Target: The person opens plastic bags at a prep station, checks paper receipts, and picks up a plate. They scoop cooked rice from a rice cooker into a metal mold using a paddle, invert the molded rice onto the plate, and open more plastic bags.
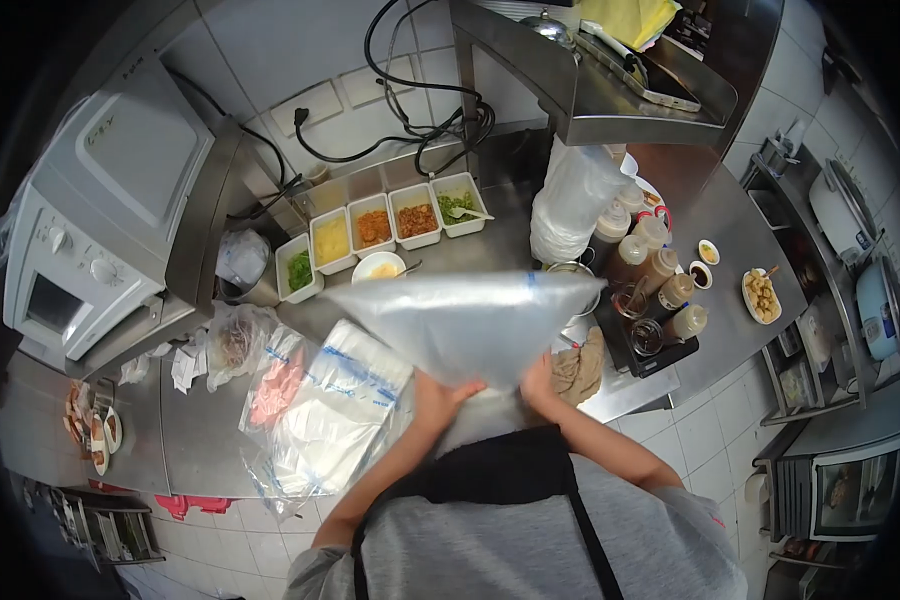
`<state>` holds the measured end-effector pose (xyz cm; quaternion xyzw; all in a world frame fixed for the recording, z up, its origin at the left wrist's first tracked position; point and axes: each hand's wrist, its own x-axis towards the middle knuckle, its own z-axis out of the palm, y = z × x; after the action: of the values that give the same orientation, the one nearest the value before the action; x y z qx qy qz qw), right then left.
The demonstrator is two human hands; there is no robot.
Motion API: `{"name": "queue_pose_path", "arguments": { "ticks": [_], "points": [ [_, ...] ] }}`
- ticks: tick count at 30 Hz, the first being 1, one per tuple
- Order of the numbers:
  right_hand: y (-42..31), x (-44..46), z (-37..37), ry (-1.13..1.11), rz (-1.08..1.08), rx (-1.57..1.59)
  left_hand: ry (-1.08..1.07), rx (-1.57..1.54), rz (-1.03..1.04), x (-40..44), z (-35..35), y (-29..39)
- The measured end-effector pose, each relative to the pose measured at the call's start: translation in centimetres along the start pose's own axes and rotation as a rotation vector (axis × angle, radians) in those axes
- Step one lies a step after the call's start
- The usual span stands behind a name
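1. While both hands grip its near edge, the clear plastic bag point(470, 315) is spread wide over the steel counter point(205, 430), directly before the person's chest. It serves as landmark for all places below.
2. Left hand point(444, 398): at the bag's near edge, thumb extended toward the right hand, plastic gripped; the other fingers are mostly hidden.
3. Right hand point(538, 382): at the same edge, gripping the plastic; exact finger positions cannot be told.
4. Left of the bag: flat stack of plastic bags point(342, 405), blue print visible; pink item point(278, 388) beside it, under clear film.
5. Just beyond the bag: white bowl point(378, 267), pale yellow contents, utensil inside.
6. Farther beyond: row of five white tubs point(373, 229), holding green, yellow, orange, reddish-brown and green food; a pale utensil rests in the last.
7. Right of the bag: crumpled brown cloth point(578, 370), then black tray point(660, 350) with squeeze bottles point(660, 267).
8. Far right of the bag: oval dish point(761, 297) of light-brown pieces.
9. Far left of the bag: white appliance point(100, 215) with two knobs.
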<state>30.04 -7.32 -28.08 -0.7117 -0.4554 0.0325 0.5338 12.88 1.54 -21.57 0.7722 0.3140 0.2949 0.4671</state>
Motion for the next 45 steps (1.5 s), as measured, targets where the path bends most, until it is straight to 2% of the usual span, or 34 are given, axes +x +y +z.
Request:
{"name": "queue_pose_path", "arguments": {
  "ticks": [4,6,7,9,10,11,12,13,16,17,21,24,25,27,28,31,34,35,38,41,44,45],
  "points": [
    [-1.4,4.1,0.4,0.032,0.238,0.188,0.131,0.247,0.094,0.9,-0.3,2.4],
    [-4.3,4.4,-2.5,-0.082,0.246,0.186,0.176,0.356,0.129,-0.3,0.1,1.6],
    [-6.2,4.3,-4.5,-0.149,0.248,0.190,0.119,0.363,0.129,-1.5,-0.2,1.7],
    [-7.0,3.4,-7.2,-0.236,0.092,-0.061,0.030,0.381,0.104,-4.0,-1.8,2.3],
    [-5.9,1.4,-8.5,-0.067,-0.264,-0.359,0.209,0.464,0.062,-4.9,-4.6,2.2],
    [-4.2,-0.7,-9.0,-0.102,-0.149,-0.574,0.342,0.531,0.048,-5.1,-7.0,2.2],
    [-2.0,-2.6,-9.3,-0.145,-0.138,-0.769,0.469,0.599,0.035,-5.4,-9.1,2.2],
    [-1.5,-3.1,-9.7,-0.111,-0.157,-0.685,0.565,0.709,-0.132,-5.6,-10.6,1.4],
    [-3.8,-1.9,-10.6,-0.174,-0.097,-0.555,0.376,1.030,-0.371,-7.2,-12.2,-2.3],
    [-5.1,-1.1,-10.3,-0.054,-0.195,-0.537,0.304,1.075,-0.351,-7.8,-11.3,-2.8],
    [-6.2,0.3,-8.2,-0.054,-0.408,-0.077,0.097,0.939,-0.229,-10.2,-4.9,0.1],
    [-10.5,1.4,-5.4,-0.298,-0.541,0.100,-0.227,0.574,-0.393,-9.5,-5.3,4.7],
    [-12.6,2.2,-4.6,-0.379,-0.592,0.147,-0.009,0.261,-0.186,-9.5,-5.8,1.1],
    [-15.0,3.6,-2.7,-0.481,-0.648,0.241,0.340,0.211,-0.147,-7.3,-9.2,2.4],
    [-16.1,4.2,-1.9,-0.500,-0.659,0.262,0.474,0.455,-0.077,-6.4,-11.2,1.5],
    [-18.4,4.8,-0.1,-0.551,-0.689,0.317,0.886,1.007,-0.374,-5.2,-14.5,-2.6],
    [-19.0,5.6,0.9,-0.570,-0.719,0.321,0.790,0.815,-0.483,-5.5,-16.7,-3.7],
    [-19.1,5.6,0.9,-0.571,-0.730,0.317,0.890,0.649,-0.211,-5.3,-17.5,-6.3],
    [-19.3,6.6,0.6,-0.570,-0.748,0.279,0.836,0.316,0.173,-4.2,-18.3,-2.7],
    [-21.5,8.6,-0.5,-0.551,-0.755,0.256,0.369,0.062,0.090,-4.4,-18.3,4.0],
    [-24.1,10.0,-1.9,-0.602,-0.785,0.211,0.118,-0.185,0.020,-4.8,-17.3,12.9],
    [-24.8,10.2,-2.4,-0.630,-0.801,0.192,0.031,-0.179,0.039,-5.1,-17.2,14.5]
  ]
}}
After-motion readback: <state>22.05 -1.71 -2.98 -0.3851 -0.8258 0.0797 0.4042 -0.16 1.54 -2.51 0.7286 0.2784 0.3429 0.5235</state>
